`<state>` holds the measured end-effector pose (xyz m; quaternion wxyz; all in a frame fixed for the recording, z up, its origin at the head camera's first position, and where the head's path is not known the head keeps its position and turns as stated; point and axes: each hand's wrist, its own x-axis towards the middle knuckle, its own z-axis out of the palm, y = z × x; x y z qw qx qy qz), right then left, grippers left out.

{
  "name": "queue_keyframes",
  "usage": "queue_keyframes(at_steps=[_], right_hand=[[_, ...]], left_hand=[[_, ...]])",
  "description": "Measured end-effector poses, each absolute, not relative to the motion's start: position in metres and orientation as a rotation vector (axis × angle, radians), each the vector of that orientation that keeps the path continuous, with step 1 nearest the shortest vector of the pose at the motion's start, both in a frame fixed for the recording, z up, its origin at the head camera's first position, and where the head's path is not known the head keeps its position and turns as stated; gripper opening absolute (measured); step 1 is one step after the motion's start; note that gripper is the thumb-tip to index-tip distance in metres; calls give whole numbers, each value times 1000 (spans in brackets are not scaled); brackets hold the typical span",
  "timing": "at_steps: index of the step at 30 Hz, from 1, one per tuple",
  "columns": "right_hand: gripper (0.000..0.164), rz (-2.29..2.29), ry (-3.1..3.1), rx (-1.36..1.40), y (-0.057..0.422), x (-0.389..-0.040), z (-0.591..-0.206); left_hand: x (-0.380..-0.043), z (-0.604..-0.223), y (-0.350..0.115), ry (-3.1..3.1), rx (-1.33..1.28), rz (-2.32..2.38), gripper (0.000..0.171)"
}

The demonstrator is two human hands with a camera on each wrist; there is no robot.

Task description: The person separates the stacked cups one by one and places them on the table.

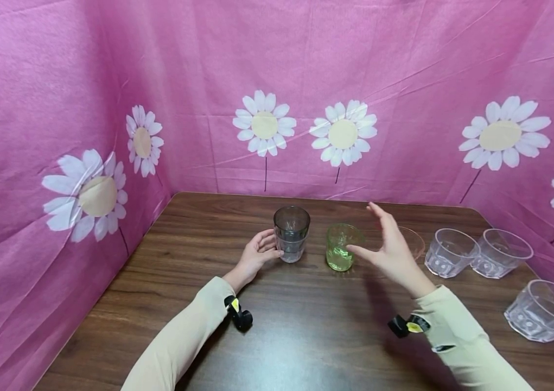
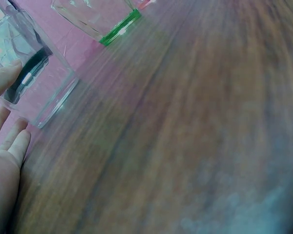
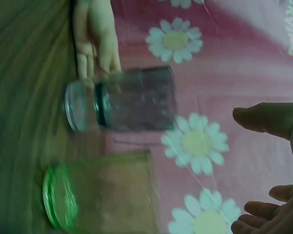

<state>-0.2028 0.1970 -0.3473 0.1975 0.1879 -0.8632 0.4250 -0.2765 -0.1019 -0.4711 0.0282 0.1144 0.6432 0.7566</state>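
Note:
A dark grey tumbler (image 1: 292, 220) sits nested inside a clear glass (image 1: 291, 252), upright on the table. Beside its left side is my left hand (image 1: 253, 255), thumb tip at the lower wall and loosely straight fingers alongside. To the right stands a green glass (image 1: 339, 252), seen also in the right wrist view, below the nested pair. My right hand (image 1: 394, 252) is raised over the table just right of the green glass, thumb and fingers spread wide with nothing between them. Partly hidden behind it is a glass with a pale orange rim (image 1: 423, 247).
Three clear glasses stand on the right: one (image 1: 447, 260) beside another (image 1: 496, 260), and a third (image 1: 540, 317) nearer the right edge. The brown wooden table (image 1: 277, 326) is bordered by pink flowered cloth (image 1: 198, 98) at the back and sides.

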Motion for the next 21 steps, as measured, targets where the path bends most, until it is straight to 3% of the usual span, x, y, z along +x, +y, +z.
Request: queue_keyframes(at_steps=[21], right_hand=[[95, 1545, -2432, 624, 118, -241, -377]], left_hand=[[-277, -472, -102, 1967, 369, 2346, 62]])
